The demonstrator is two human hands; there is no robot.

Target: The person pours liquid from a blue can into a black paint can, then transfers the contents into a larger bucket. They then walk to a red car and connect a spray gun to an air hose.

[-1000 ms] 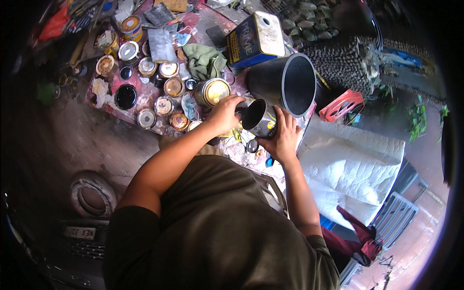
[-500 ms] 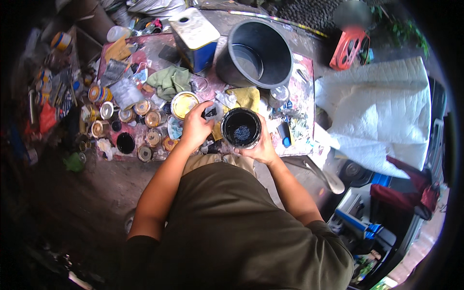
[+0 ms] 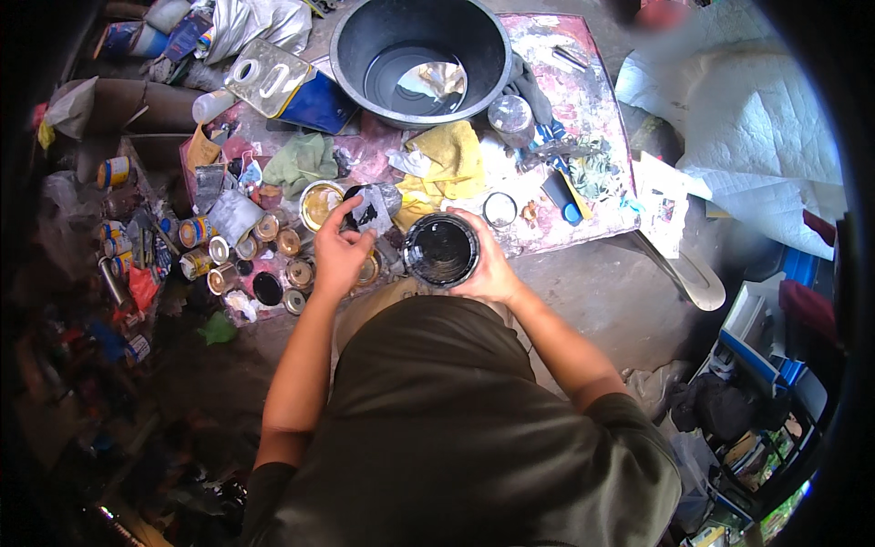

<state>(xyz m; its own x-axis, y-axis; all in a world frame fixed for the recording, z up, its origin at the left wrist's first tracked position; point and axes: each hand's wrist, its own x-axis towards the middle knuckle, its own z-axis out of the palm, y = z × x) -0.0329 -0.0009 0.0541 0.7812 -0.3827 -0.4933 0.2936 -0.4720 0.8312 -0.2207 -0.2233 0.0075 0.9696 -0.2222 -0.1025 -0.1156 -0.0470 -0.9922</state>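
My right hand (image 3: 492, 264) is wrapped around the side of a round can (image 3: 443, 250) with a black-coated rim and glossy black inside, its mouth facing up toward me. Left of the can, my left hand (image 3: 340, 260) has its thumb and forefinger apart. Just past those fingertips is a pale flat piece (image 3: 372, 210) smeared with black; I see no firm grip on it. Close by are an open can with yellowish contents (image 3: 321, 206) and a crumpled yellow cloth (image 3: 447, 164).
A large black tub (image 3: 419, 59) stands at the back beside a blue metal canister (image 3: 314, 102). Several small cans and jars (image 3: 288, 242) crowd the left, near a green cloth (image 3: 301, 164). On the right lie a clear ring-like lid (image 3: 499, 210) and a blue-tipped brush (image 3: 567, 201).
The view has shifted, so the table's things appear elsewhere. My left hand has drawn a little away from the can. The can has tipped slightly in my right hand.
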